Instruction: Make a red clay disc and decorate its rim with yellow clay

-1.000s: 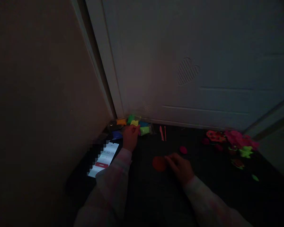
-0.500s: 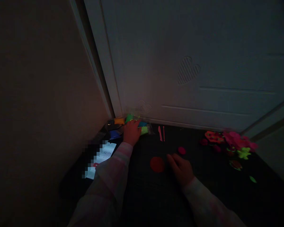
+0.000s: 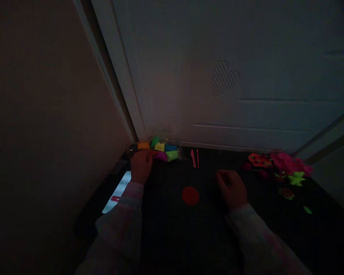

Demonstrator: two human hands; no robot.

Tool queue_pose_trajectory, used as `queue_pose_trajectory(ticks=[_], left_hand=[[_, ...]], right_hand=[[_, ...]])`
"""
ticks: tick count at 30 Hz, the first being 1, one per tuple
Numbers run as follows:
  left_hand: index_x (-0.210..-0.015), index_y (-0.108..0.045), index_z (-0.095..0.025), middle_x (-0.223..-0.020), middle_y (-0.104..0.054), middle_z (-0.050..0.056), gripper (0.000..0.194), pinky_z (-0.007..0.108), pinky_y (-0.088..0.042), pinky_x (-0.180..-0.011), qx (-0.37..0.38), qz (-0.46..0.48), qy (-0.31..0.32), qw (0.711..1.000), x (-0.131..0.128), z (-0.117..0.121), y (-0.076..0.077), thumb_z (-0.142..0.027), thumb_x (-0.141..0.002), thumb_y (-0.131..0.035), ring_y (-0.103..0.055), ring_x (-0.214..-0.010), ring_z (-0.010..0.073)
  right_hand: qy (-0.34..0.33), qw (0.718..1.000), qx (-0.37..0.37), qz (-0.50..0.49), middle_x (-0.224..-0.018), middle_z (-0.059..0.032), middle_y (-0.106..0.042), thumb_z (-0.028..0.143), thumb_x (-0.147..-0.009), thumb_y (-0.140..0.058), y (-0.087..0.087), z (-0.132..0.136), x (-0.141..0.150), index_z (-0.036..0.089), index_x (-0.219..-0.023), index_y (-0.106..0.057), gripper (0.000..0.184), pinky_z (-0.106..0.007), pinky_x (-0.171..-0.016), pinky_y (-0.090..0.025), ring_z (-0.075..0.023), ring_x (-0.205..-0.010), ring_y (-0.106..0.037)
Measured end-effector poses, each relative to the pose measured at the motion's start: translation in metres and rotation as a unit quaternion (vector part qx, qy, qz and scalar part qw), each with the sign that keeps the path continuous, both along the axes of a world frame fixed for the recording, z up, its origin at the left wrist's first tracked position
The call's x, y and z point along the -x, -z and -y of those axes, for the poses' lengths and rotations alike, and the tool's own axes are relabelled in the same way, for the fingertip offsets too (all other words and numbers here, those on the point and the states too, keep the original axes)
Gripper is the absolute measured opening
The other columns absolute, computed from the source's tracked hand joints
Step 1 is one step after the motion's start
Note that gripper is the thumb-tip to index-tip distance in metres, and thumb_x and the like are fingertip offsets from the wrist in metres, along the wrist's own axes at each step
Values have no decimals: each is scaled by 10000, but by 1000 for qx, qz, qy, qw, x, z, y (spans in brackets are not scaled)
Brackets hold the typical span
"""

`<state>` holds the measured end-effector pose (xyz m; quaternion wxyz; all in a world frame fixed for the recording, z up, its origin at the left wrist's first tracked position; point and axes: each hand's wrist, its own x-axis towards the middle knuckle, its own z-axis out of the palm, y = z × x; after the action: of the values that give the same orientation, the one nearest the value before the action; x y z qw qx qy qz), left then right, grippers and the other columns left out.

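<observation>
Remotely, I logged a flat red disc (image 3: 190,196) on the dark bench (image 3: 172,236), apart from both hands. Lit phone (image 3: 117,194) lay left, partly covered by the left sleeve (image 3: 117,225). Right hand (image 3: 232,188), right of the disc: fingers curled, contents I couldn't tell. Left hand (image 3: 141,166): fingertips near a purple packet (image 3: 161,156), grip unclear to me. Farther out: pink knife (image 3: 193,159), thin stick (image 3: 197,159), bright pink flower shapes (image 3: 288,164) far right, yellow packet (image 3: 159,147), then the door (image 3: 183,76).

Pale heart-embossed panel (image 3: 172,76), possibly a door.
</observation>
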<state>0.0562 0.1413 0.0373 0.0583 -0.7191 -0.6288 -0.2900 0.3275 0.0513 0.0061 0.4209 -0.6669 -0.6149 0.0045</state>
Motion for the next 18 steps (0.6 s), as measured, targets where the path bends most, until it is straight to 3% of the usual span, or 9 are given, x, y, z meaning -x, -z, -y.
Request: queue_pose_trajectory(ticks=[6,9,13,18], left_hand=[[-973,-538,-185,-949,-568,62,285,327,-334,-761,29,-94,33,995,-36,-9,-7,-255,-766,-355,-469,-906,207],[-1011,-520,-175,-1004,-545,82,322,355,-315,-784,93,-128,48,986,-51,-20,-11,-304,-759,-365,-434,-968,238],[-938,-561,-191,-950,-571,92,353,389,-308,-780,202,-162,72,963,-58,-33,-9,-413,-681,-463,-440,-959,267],[-926,-540,-190,-939,-572,96,378,399,-301,-782,197,-166,79,963,-58,-34,-5,-394,-608,-548,-444,-954,272]], right_hand=[[27,998,-30,-40,-736,-37,-530,293,-706,-446,2,-2,-6,177,-745,-536,152,-305,-647,-392,-160,-710,-495],[25,998,-45,-38,-748,-35,-524,272,-710,-442,1,-2,-5,179,-748,-532,135,-308,-660,-389,-160,-728,-491],[20,997,-63,-38,-754,-37,-516,250,-713,-437,0,-2,-5,177,-754,-528,125,-309,-670,-388,-159,-737,-486],[25,996,-74,-50,-759,-39,-509,242,-718,-434,-2,-3,-6,179,-754,-522,114,-315,-683,-387,-163,-751,-482]])
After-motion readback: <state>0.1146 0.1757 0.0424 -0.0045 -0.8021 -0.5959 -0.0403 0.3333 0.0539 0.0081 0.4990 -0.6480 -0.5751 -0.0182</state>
